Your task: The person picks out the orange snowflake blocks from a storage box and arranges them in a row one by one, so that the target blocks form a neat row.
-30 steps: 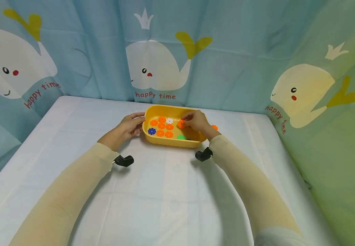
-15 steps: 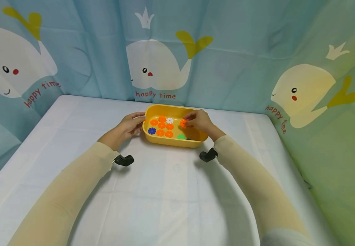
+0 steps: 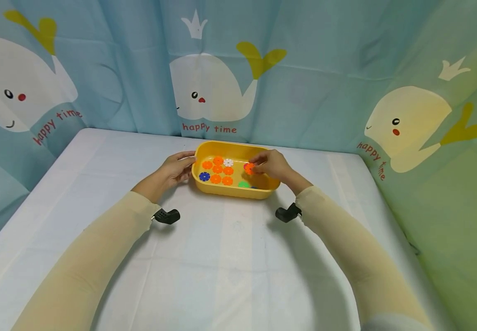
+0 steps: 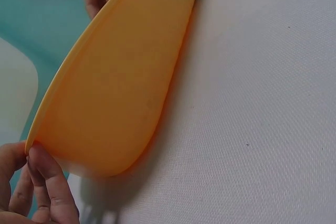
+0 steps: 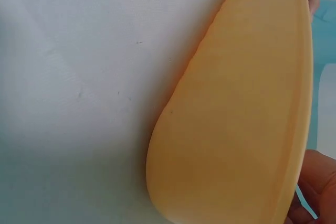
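My left hand (image 3: 176,168) pinches the left rim of a yellow plastic tub (image 3: 234,191) between thumb and fingers, and the left wrist view shows this grip on the tub's edge (image 4: 86,35). Over the tub's right half, my right hand (image 3: 273,164) holds an orange notched disc (image 3: 249,169) by its fingertips. A reddish bit shows right behind that disc, too small to tell apart. Inside the tub lie several orange notched discs (image 3: 217,169), a white one (image 3: 228,162), a blue one (image 3: 204,176) and a partly hidden green one (image 3: 243,184). The right wrist view hides the held disc behind the tub wall (image 5: 236,108).
The tub stands near the back of a table with a white cloth (image 3: 222,257). A light blue curtain (image 3: 313,92) printed with whales hangs behind the table. Black wrist-worn devices (image 3: 167,216) hang below both sleeves.
My right hand and forearm have shifted slightly right, with the orange disc held. An orange disc seen right of the tub earlier is out of sight now. The left hand stays on the rim.
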The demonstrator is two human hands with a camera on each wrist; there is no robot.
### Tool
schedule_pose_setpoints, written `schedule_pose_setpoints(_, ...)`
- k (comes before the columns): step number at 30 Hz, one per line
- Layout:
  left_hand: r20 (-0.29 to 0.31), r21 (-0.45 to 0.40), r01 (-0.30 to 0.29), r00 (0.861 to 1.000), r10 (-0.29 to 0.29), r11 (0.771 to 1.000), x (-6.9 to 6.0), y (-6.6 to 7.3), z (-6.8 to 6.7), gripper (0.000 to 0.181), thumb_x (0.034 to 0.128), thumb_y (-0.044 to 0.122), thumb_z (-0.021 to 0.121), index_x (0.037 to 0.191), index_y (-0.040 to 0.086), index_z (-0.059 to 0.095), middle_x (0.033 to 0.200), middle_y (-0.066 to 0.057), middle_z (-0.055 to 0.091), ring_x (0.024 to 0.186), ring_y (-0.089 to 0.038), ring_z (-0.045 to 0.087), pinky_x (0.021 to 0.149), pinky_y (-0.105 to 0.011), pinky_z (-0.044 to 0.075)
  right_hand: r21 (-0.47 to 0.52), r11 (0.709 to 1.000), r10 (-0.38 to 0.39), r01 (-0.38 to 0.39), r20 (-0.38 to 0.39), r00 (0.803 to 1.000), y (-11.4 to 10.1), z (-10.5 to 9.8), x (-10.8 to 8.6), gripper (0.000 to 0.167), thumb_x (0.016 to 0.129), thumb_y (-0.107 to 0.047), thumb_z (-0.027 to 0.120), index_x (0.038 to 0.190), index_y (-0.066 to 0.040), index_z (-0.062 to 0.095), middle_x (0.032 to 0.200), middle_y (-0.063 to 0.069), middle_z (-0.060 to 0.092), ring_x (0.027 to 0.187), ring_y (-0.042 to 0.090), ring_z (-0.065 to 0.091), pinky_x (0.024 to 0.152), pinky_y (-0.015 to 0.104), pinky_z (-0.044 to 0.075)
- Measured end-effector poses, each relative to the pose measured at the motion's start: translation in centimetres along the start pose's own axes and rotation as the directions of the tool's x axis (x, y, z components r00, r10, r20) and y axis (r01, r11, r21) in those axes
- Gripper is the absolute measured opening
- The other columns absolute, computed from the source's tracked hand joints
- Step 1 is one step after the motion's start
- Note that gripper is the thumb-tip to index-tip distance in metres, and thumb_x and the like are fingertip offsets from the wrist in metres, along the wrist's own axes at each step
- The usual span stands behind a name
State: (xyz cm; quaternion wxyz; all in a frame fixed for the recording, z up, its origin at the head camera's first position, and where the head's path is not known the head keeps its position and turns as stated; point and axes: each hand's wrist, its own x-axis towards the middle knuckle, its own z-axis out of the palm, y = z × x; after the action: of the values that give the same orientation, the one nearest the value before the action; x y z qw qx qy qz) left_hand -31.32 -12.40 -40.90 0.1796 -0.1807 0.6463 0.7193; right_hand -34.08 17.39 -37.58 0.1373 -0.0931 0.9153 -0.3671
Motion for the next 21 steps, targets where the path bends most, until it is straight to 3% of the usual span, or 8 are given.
schedule_pose_setpoints(21, -0.004, 0.005, -0.004, 1.000, 0.004, 1.000, -0.1, 0.0, 0.0, 0.043, 0.0993, 0.027, 0.059, 0.142, 0.024, 0.052, 0.107, -0.003, 0.058, 0.059, -0.009, 0.049, 0.047, -0.014, 0.041, 0.101, 0.995, -0.017, 0.012, 0.052, 0.999, 1.0, -2.5, -1.5, 0.030, 0.093, -0.006, 0.066, 0.121, 0.004, 0.065, 0.110, 0.019, 0.065, 0.097, 0.034, 0.069, 0.087, 0.036, 0.057)
